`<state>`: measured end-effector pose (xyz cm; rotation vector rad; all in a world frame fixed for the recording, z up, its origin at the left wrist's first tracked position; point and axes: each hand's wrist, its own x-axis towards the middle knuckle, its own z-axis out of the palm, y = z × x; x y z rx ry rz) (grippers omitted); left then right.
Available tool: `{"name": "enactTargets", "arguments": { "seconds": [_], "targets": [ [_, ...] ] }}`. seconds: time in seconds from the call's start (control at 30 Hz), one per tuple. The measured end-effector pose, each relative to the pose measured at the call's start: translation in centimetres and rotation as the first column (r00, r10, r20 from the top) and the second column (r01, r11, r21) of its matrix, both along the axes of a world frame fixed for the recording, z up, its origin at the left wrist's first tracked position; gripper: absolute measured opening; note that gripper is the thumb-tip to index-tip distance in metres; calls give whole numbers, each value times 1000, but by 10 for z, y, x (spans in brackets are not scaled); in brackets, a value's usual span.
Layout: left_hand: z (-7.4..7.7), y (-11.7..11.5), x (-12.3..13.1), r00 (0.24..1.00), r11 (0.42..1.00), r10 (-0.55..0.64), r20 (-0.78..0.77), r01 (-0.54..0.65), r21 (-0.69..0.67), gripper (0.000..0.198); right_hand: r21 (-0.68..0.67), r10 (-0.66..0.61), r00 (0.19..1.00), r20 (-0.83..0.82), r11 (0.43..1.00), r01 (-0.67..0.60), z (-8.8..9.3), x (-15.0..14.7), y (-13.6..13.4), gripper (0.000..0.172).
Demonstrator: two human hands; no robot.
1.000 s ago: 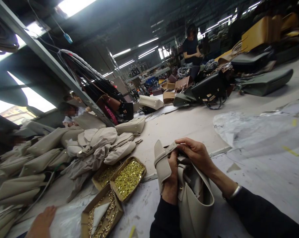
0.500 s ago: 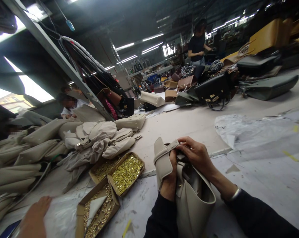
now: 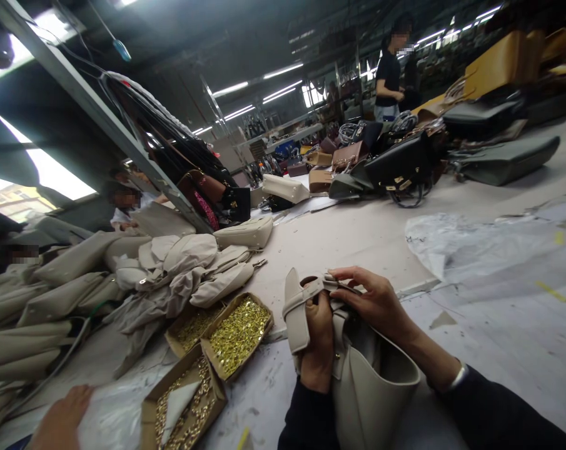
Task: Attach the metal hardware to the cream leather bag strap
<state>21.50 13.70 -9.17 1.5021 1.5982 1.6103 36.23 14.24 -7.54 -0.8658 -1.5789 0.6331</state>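
A beige handbag stands before me with its mouth open toward the right. My left hand is closed around its upper part, beside the flap, with the thumb against a narrow strap. My right hand reaches over the top of the bag, its fingers and thumb closed on the strap near its right end. The fingertips partly cover what they pinch. A small gold stud shows on the bag's side below my hands.
Cardboard trays of gold hardware and small gold pieces stand to the left. Another person's hand rests at lower left. Beige bags pile up behind. Black bags and other bags line the far table; clear plastic lies at right.
My right hand's fingers have shifted along the strap, away from the flap, and opened a little. A curved loop now shows above the strap. The far person has moved right.
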Motion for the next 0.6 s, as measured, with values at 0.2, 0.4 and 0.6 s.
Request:
{"name": "enactTargets", "arguments": {
  "seconds": [0.2,0.4,0.6],
  "targets": [
    [5,-2,0,981,999,-21,-193,29,34,13,71,35,999,31,997,-38,2,4,1,21],
    [15,-8,-4,913,963,128,-388,-22,267,13,49,65,997,35,997,-67,8,7,0,20],
    [18,-3,-16,809,902,215,-547,51,428,39,44,114,992,57,992,-116,5,12,5,22]
  ]
}}
